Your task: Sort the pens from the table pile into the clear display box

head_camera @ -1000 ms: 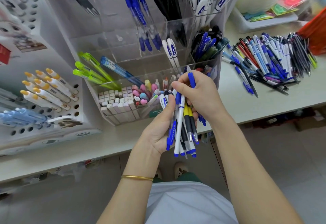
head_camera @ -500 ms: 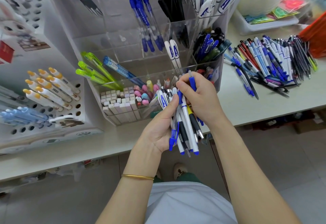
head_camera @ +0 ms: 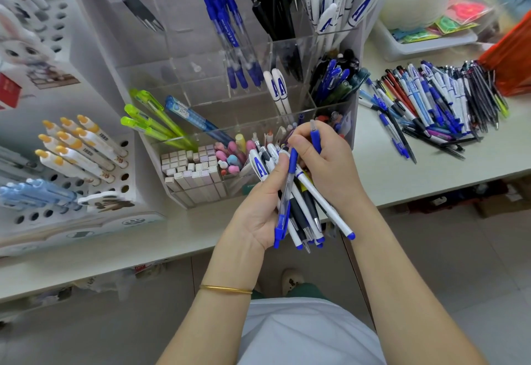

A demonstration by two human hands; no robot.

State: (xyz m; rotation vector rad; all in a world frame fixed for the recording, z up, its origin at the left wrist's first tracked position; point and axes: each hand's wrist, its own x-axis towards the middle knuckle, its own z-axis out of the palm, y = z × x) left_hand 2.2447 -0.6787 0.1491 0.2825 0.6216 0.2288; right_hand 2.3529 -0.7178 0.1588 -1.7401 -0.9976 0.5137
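Table (head_camera: 402, 169), left hand (head_camera: 258, 209) gripping pens (head_camera: 300, 209), right hand (head_camera: 333, 163) pinching blue pen (head_camera: 315, 139)

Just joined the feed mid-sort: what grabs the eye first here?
Centre frame, the left hand grips a fanned bundle of pens, while the right hand, just above it, pinches a blue pen. Behind them stands the clear display box, its compartments partly filled. A loose pen pile lies on the table at far right.

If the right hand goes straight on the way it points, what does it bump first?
Probably the clear display box, at its front right compartment just beyond the right hand, which pinches a blue pen. Depth is unclear.
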